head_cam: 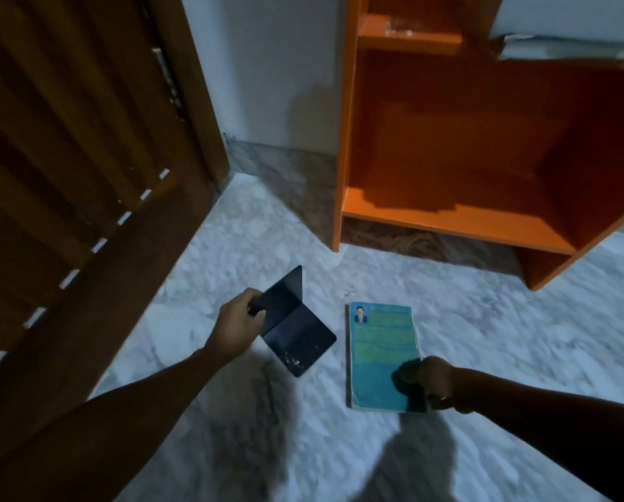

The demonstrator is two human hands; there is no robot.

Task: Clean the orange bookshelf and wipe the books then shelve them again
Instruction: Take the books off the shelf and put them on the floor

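Two hands in view. Left hand (238, 322) pinches the upper flap of one dark navy folded cover (291, 326), held open in a V and lifted off the floor; white scuffs mark its lower flap. Right hand (439, 384) has its fingers curled round one dark crumpled cloth (404, 378), which presses on the near right corner of one teal paperback book (381, 353). That book lies flat on the floor, just right of the folded cover, a small portrait printed at its top left corner. Beyond both hands stands one orange wooden bookshelf (459, 146); its lower compartment holds nothing, and a small upper ledge shows pale specks. White marbled stone floor (230, 248) carries everything. One brown slatted wooden door (85, 139) stands left of the left hand. Pale wall (267, 67) behind, with a mottled stone skirting.
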